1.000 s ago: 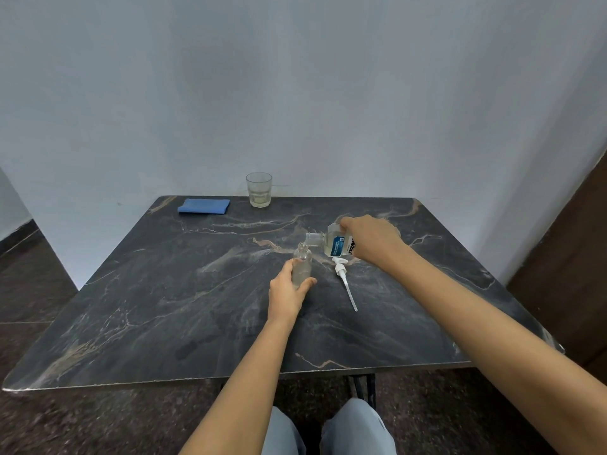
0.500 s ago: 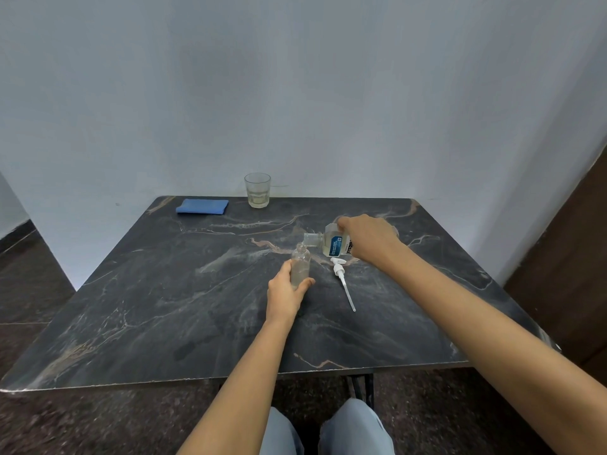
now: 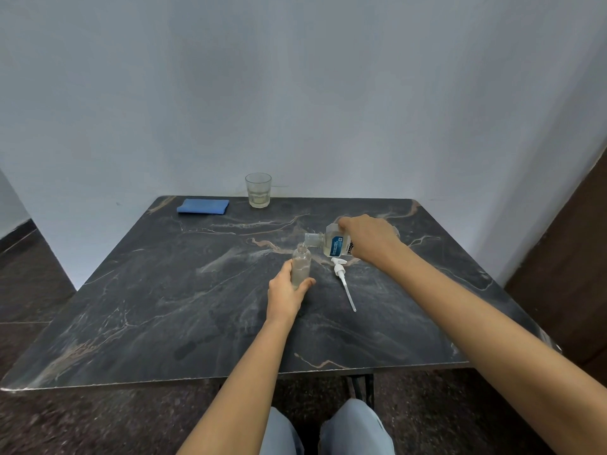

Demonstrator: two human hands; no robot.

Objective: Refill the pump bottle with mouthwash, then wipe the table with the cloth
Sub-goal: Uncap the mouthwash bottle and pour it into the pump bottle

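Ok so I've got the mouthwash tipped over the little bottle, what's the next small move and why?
Probably tip the mouthwash bottle slightly further. Its open neck sits just above and right of the small bottle's mouth, nearly level, and no stream shows. The left hand steadies the small bottle upright; the right hand holds the mouthwash.

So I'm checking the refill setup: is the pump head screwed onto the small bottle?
No, the pump head lies on the table beside the open bottle.

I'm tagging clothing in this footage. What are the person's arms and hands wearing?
Nothing visible: the left hand and right hand are bare, without gloves, rings or a watch, and both forearms are uncovered to the frame edge. No sleeves show.
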